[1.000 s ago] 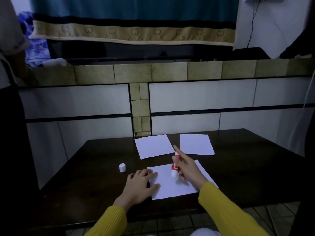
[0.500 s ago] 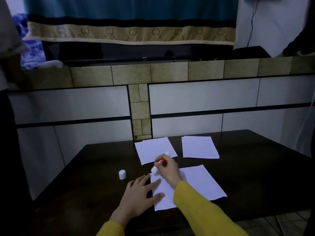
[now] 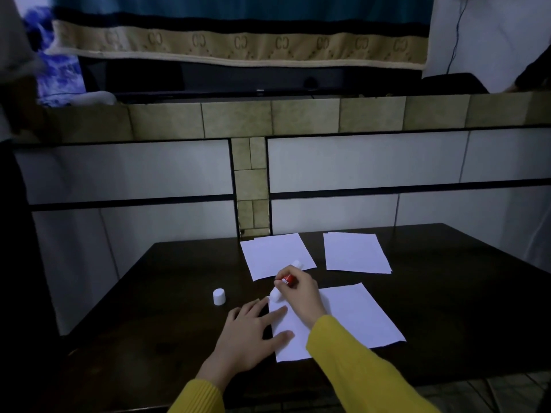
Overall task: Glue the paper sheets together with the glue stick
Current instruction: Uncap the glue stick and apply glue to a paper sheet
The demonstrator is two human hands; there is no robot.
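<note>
Since a second ago the right hand [image 3: 301, 289] has carried the glue stick [image 3: 284, 283] from the middle of the near sheet [image 3: 351, 317] over to its far left corner, and the stick now leans with its glue end down and left. That hand's grip is closed round the red barrel, fingers curled over it, with the white base poking out past the knuckles toward the far side. The glue end sits at or just on the corner of the near sheet; whether it actually touches the paper cannot be told from this angle. The left hand [image 3: 250, 329] lies flat, fingers spread and straight, holding nothing; its fingertips press on the sheet's left edge, the palm on the dark table [image 3: 149, 338].

Two more sheets lie farther back: the far left sheet [image 3: 275, 254] and the far right sheet [image 3: 354, 253], well apart from each other. The white cap [image 3: 219, 296] stands upright on the table to the left, near the left hand.

To do this stroke well, I judge the pinning fingers should stay close to the corner so the paper does not lift or skid, and the stick should be drawn inward from the edge with light, even pressure, right out to the corners, where sheets tend to peel apart.
</note>
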